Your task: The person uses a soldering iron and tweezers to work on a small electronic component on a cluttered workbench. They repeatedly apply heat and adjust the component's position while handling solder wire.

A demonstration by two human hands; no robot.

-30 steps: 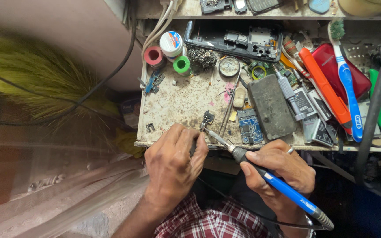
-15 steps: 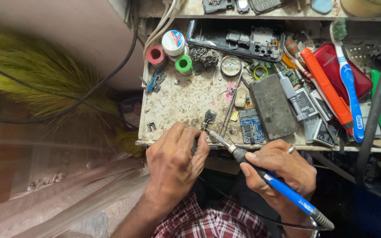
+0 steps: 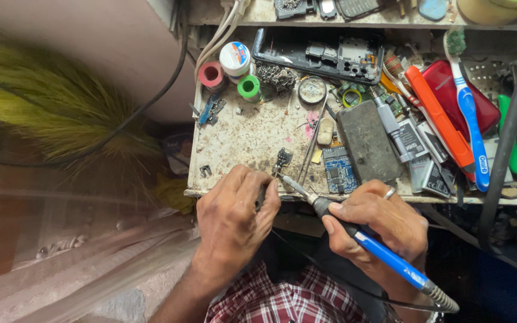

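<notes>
My right hand [image 3: 378,224] grips a blue-handled soldering iron [image 3: 384,254], its metal tip pointing up-left toward my left hand. My left hand [image 3: 234,218] is curled at the front edge of a stained workbench [image 3: 246,140], pinching a small dark part that its fingers mostly hide. The iron's tip [image 3: 285,179] sits right beside those fingertips. A small dark circuit piece [image 3: 282,158] lies on the bench just above the tip. There is a ring on one finger of my right hand.
Behind lie an opened phone frame [image 3: 318,54], a grey battery [image 3: 366,140], a small blue circuit board [image 3: 337,170], tape rolls [image 3: 213,75], an orange tool [image 3: 438,116] and a blue toothbrush [image 3: 471,119]. A yellow broom [image 3: 55,113] is at left. A black cable [image 3: 510,131] hangs at right.
</notes>
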